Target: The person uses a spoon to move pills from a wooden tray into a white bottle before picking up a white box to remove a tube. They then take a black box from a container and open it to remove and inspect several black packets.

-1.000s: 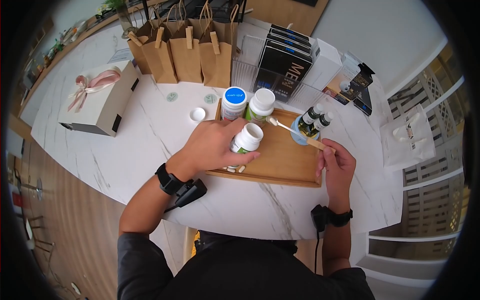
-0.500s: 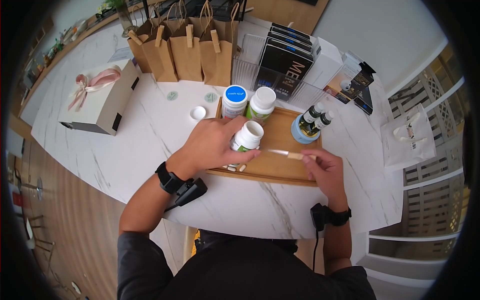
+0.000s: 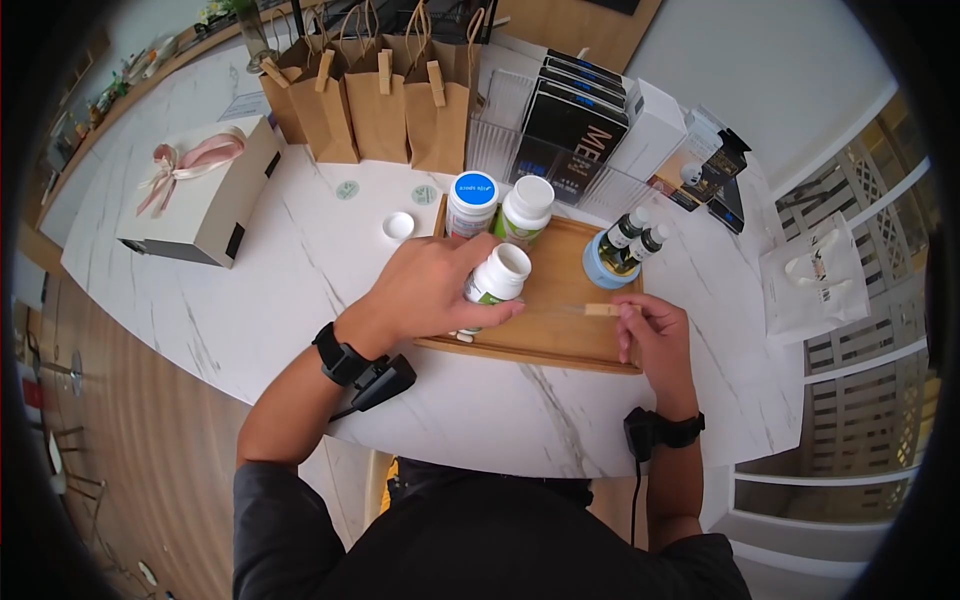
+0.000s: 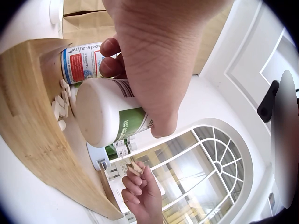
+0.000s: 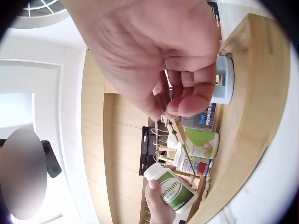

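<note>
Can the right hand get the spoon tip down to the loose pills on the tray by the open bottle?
Probably yes: the right hand holds the spoon over bare tray, though the left hand gripping the open bottle partly covers the pills.

Bright, even daylight; soft shadows; strong fisheye warping — dark vignetted corners, blurred close-ups.

An open white bottle (image 3: 495,277) with a green label is sitting tilted in the left hand (image 3: 425,290) over the wooden tray (image 3: 560,345). A slim wooden-handled spatula (image 3: 598,310), pinched by the right hand (image 3: 655,335), is pointing toward it.
</note>
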A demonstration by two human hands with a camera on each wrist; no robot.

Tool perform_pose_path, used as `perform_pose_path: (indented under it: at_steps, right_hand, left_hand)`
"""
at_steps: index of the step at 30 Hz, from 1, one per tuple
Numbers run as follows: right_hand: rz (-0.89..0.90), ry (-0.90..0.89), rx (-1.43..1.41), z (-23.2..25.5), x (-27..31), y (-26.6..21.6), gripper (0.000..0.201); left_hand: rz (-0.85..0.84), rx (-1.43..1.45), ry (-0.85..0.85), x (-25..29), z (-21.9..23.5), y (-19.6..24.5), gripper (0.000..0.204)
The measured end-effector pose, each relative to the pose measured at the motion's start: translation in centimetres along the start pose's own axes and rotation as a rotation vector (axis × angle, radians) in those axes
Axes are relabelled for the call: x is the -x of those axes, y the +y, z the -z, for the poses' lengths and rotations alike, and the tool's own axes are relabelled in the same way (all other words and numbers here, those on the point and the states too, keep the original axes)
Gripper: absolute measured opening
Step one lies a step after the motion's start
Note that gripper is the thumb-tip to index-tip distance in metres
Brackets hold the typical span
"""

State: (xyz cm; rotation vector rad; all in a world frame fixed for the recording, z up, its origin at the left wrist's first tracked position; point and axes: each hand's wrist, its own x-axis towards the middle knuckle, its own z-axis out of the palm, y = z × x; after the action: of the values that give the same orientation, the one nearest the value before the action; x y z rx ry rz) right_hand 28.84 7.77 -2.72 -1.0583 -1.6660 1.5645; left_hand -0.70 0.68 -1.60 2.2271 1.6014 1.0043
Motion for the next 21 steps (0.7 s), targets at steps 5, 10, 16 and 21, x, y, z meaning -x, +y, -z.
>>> perform_pose_path:
  at_steps: [5, 10, 16, 21]
  right_hand:
    - [0.220, 0.259, -0.150, -0.7, 0.1, -0.4, 0.018]
    - [0.445, 0.171, -0.063, -1.8, 0.6, 0.0, 0.018]
    - [0.465, 0.226, -0.062, -1.1, 0.3, 0.3, 0.018]
    - [0.177, 0.156, 0.070, -1.4, 0.2, 0.6, 0.017]
  left_hand:
    - [-0.013, -0.008, -0.001, 0.0, -0.3, -0.2, 0.049]
    - [-0.004, -0.021, -0.015, 0.0, -0.3, -0.2, 0.051]
    - [-0.014, -0.045, 0.000, 0.0, -0.1, -0.1, 0.051]
    - [-0.020, -0.053, 0.053, 0.0, 0.0, 0.0, 0.050]
